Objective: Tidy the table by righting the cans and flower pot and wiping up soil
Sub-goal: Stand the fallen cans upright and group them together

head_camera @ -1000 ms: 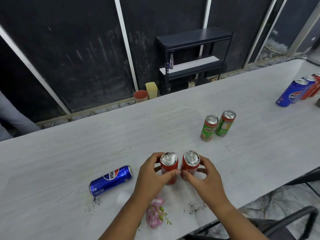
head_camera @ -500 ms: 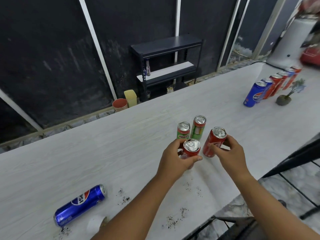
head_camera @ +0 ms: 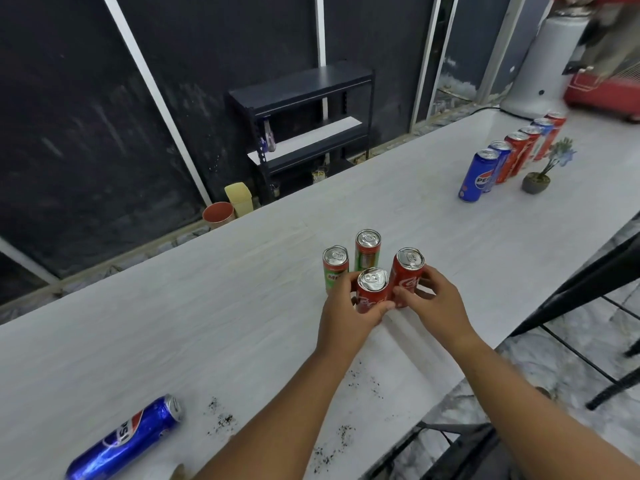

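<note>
Left hand's [head_camera: 346,318] grip wraps the near red aluminium can [head_camera: 371,294], right hand's [head_camera: 434,303] the far red can [head_camera: 408,273]; both are upright and newly grouped beside the green cans [head_camera: 367,252] at 12 o'clock.

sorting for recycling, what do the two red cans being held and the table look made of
The nearer red can, in the left hand, and the other red can, in the right hand, look like thin metal, probably aluminium: bare silvery tops with pull tabs, glossy printed sides. The table looks like matte pale laminate with wood grain; real wood can't be ruled out.
</note>
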Action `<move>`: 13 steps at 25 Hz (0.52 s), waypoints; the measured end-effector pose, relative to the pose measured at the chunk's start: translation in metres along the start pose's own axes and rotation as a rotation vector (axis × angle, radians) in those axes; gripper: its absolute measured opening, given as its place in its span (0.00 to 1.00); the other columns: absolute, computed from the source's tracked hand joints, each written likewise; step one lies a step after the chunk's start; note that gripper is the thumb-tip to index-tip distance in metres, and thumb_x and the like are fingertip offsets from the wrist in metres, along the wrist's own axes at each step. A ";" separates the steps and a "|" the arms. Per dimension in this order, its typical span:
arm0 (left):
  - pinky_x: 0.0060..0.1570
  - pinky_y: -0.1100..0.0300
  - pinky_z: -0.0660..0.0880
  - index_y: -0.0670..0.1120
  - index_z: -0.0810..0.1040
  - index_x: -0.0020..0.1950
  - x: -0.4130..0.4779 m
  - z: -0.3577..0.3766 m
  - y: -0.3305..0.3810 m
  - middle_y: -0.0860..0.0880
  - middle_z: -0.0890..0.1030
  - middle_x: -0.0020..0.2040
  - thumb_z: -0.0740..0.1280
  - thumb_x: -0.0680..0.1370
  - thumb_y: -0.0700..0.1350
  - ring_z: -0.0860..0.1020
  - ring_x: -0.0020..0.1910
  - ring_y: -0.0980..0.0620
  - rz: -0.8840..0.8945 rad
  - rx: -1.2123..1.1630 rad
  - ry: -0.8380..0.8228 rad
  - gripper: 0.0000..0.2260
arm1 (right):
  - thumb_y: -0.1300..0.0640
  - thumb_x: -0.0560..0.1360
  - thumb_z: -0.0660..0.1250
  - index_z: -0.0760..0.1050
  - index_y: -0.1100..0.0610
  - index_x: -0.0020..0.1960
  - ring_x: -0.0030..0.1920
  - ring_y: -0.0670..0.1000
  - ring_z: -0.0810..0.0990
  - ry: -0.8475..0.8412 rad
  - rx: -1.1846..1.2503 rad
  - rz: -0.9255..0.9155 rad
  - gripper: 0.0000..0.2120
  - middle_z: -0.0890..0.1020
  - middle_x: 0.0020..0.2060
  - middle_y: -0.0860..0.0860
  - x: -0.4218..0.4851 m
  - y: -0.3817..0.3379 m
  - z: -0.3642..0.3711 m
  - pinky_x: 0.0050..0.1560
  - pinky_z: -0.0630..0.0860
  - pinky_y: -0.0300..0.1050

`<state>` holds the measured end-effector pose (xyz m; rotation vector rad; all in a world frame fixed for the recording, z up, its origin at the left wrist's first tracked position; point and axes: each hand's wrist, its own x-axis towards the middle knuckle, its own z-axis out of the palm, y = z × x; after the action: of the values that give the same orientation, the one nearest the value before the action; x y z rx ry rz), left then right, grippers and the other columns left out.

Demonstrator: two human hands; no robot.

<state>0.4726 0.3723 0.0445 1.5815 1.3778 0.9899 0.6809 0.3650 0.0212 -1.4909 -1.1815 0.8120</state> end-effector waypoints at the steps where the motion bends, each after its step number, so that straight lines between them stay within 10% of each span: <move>1: 0.49 0.80 0.73 0.61 0.75 0.69 -0.001 -0.001 -0.002 0.63 0.81 0.64 0.83 0.68 0.63 0.78 0.60 0.70 0.005 0.021 0.010 0.32 | 0.53 0.72 0.82 0.81 0.41 0.67 0.63 0.41 0.83 -0.001 -0.003 0.005 0.26 0.86 0.60 0.40 0.000 0.001 -0.001 0.60 0.82 0.41; 13: 0.59 0.65 0.77 0.61 0.75 0.72 -0.016 -0.014 -0.016 0.64 0.79 0.68 0.82 0.67 0.64 0.77 0.64 0.65 -0.045 0.076 0.002 0.36 | 0.47 0.72 0.83 0.75 0.46 0.75 0.63 0.44 0.81 -0.011 -0.138 0.138 0.34 0.83 0.63 0.43 -0.021 0.004 0.007 0.62 0.81 0.47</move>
<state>0.4516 0.3592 0.0340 1.5982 1.4607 0.9222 0.6698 0.3472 0.0139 -1.6985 -1.1720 0.8457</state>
